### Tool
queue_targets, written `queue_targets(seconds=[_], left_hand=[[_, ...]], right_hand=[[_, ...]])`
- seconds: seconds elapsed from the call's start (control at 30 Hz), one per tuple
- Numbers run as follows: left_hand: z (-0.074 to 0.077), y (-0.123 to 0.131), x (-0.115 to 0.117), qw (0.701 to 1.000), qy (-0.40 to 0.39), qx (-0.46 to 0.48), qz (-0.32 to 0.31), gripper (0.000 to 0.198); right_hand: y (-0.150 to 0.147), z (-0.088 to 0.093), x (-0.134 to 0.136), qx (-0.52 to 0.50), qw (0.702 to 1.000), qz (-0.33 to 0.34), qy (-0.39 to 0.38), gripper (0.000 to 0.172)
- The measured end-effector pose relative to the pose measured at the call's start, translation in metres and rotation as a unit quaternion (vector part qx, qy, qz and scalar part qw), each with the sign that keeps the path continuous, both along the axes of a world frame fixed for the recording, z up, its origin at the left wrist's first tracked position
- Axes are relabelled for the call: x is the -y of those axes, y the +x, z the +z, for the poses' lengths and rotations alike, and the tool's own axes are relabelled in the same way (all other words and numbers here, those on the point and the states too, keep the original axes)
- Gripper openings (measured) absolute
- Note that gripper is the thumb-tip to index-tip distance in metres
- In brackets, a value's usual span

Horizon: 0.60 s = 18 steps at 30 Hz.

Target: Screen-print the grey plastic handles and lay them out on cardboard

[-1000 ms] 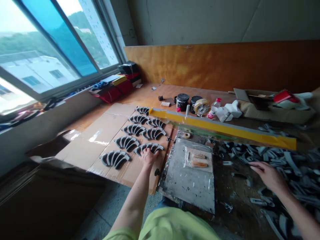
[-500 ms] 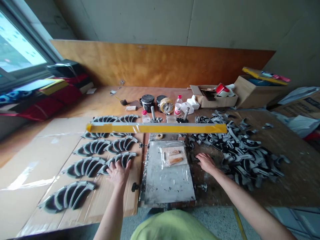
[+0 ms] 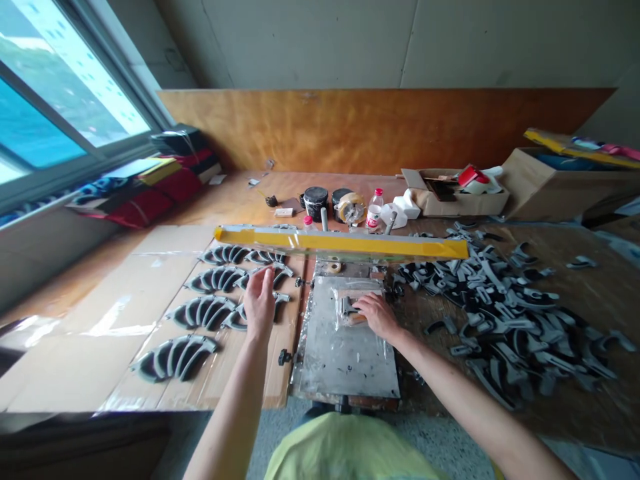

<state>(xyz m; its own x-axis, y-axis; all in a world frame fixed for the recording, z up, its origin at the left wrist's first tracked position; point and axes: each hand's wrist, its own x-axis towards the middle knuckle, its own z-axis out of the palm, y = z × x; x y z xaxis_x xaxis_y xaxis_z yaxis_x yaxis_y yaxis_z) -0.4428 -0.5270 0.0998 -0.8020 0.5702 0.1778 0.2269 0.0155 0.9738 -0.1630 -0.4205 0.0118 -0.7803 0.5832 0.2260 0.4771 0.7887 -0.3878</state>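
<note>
My right hand (image 3: 377, 315) has its fingers closed on a small grey curved plastic piece (image 3: 346, 306), at the pale insert (image 3: 345, 293) on the flat metal plate (image 3: 325, 360). My left hand (image 3: 260, 303) is raised over the right-hand column of grey pieces on the cardboard. Its fingers are curled together and nothing shows in them. Rows of nested curved grey pieces (image 3: 176, 359) lie on the cardboard (image 3: 100, 373) to the left. A heap of similar loose pieces (image 3: 520, 313) spreads over the table on the right.
A long bar wrapped in yellow tape (image 3: 345, 243) crosses above the plate's far end. Behind it stand black tubs (image 3: 316, 203), a tape roll (image 3: 351, 209) and a bottle with a red cap (image 3: 374, 210). A carton (image 3: 455, 200) sits back right. A black knob (image 3: 285, 357) sticks out left of the plate.
My right hand has moved left from the heap's side to the plate, with a grey piece in its fingers. My left hand has lifted off the rows and its fingers have curled. The view has shifted.
</note>
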Motion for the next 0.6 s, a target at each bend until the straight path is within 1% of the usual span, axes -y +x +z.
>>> queue_targets(seconds=[0.07,0.13,0.2,0.27,0.33,0.37,0.43,0.5,0.53,0.6], left_hand=[[0.031,0.002,-0.01,0.997,0.067,0.01,-0.021,0.036],[0.058,0.002,-0.016,0.994,0.108,0.004,-0.033,0.03],[0.079,0.001,-0.021,0.992,0.118,-0.015,-0.046,0.033],[0.091,0.002,-0.026,0.992,0.104,-0.025,-0.065,0.041],[0.095,0.003,-0.03,0.993,0.079,-0.017,-0.086,0.046],[0.095,0.004,-0.031,0.993,0.07,-0.008,-0.095,0.046],[0.091,0.005,-0.031,0.992,0.063,0.011,-0.11,0.046],[0.086,0.006,-0.027,0.991,0.058,0.016,-0.117,0.044],[0.083,0.007,-0.023,0.992,0.054,0.015,-0.116,0.043],[0.076,0.006,-0.011,0.991,0.044,0.019,-0.122,0.042]], right_hand=[[-0.005,0.001,0.004,0.022,1.0,0.003,0.013,0.025],[-0.003,0.003,0.006,0.044,0.999,0.002,0.023,0.028],[-0.003,0.004,0.007,0.054,0.998,-0.004,0.025,0.03],[-0.007,0.004,0.007,0.057,0.998,-0.005,0.025,0.042],[-0.014,0.001,0.008,0.07,0.997,0.008,0.021,0.056],[-0.018,0.0,0.008,0.081,0.996,0.019,0.016,0.059],[-0.024,-0.004,0.009,0.102,0.994,0.035,-0.003,0.056],[-0.027,-0.006,0.01,0.104,0.994,0.037,-0.025,0.051],[-0.026,-0.006,0.009,0.091,0.994,0.036,-0.039,0.049],[-0.018,-0.004,0.005,0.024,0.996,0.015,-0.081,0.045]])
